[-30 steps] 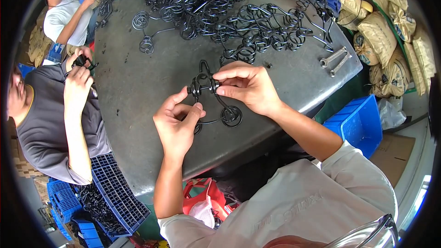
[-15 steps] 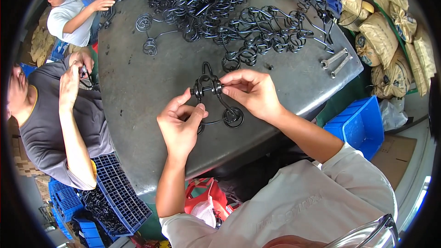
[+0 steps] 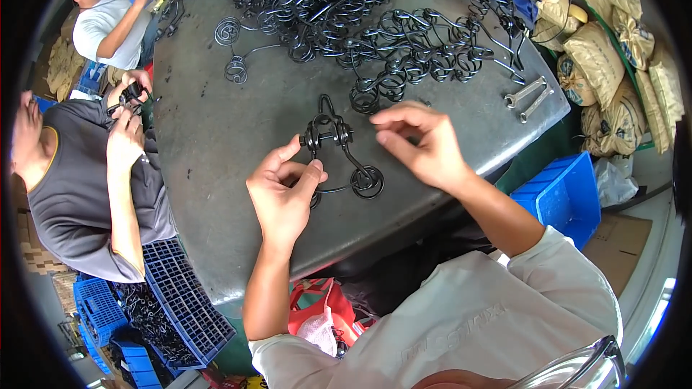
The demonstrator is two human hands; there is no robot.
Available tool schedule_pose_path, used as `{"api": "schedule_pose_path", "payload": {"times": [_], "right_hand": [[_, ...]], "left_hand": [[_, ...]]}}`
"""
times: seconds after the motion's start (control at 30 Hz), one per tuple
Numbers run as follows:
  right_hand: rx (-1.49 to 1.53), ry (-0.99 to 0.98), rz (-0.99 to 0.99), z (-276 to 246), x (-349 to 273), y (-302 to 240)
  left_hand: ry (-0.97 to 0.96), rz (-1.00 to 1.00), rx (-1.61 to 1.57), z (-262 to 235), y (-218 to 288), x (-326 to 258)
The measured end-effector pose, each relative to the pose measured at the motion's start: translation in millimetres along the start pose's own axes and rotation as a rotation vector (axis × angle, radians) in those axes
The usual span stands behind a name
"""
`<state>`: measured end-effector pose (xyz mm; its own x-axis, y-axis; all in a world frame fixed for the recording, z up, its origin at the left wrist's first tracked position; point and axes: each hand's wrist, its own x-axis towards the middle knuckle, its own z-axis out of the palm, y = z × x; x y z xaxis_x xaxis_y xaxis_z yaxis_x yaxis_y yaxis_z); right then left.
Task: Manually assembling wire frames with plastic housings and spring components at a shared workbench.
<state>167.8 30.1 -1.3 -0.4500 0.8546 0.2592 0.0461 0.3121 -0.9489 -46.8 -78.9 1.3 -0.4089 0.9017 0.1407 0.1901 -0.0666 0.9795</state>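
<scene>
My left hand [image 3: 282, 198] grips a black coiled wire spring [image 3: 328, 133] near its left end, thumb and forefinger by the bolt head. A bolt passes crosswise through the spring's upper loops, and its threaded end sticks out on the right. Lower down, a flat round coil [image 3: 367, 181] of the part rests on the table. My right hand [image 3: 425, 148] hovers to the right of the bolt end, apart from it, with thumb and forefinger separated and nothing visible between them. Just beyond its knuckles, a small dark nut [image 3: 425, 103] is mostly hidden.
A large heap of black coiled springs [image 3: 310, 0] covers the far side of the grey table [image 3: 231, 144]. Two wrenches [image 3: 530, 97] lie at the right edge. A blue bin [image 3: 559, 198] stands lower right. Co-workers handle parts at the left and far right.
My right hand has let go of the bolt end and drawn away to the right. My left hand and the spring stay put. The co-worker at left has shifted a held part.
</scene>
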Motion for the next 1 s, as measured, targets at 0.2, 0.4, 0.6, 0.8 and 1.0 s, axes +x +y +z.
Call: {"api": "schedule_pose_path", "payload": {"times": [0.2, 0.4, 0.6, 0.8, 1.0], "right_hand": [[-0.615, 0.133, -0.023, -65.9, 7.8, -0.4], [-0.728, 0.035, -0.14, -66.7, 8.5, 17.4], [0.019, -0.132, 0.204, -43.7, 3.6, 8.3], [0.304, -0.153, 0.248, -6.5, 12.9, 4.3], [0.195, -0.194, 0.2, 9.5, 23.2, 6.6]], "left_hand": [[-0.005, -0.026, 0.021, -0.2, 5.3, -0.1], [-0.001, -0.04, 0.0, -1.3, 2.7, 1.2], [-0.023, -0.029, 0.03, -3.1, 3.2, 1.1], [-0.002, -0.007, -0.012, -0.3, 0.8, 0.6], [-0.019, -0.007, 0.037, 0.5, 3.8, 2.2]]}}
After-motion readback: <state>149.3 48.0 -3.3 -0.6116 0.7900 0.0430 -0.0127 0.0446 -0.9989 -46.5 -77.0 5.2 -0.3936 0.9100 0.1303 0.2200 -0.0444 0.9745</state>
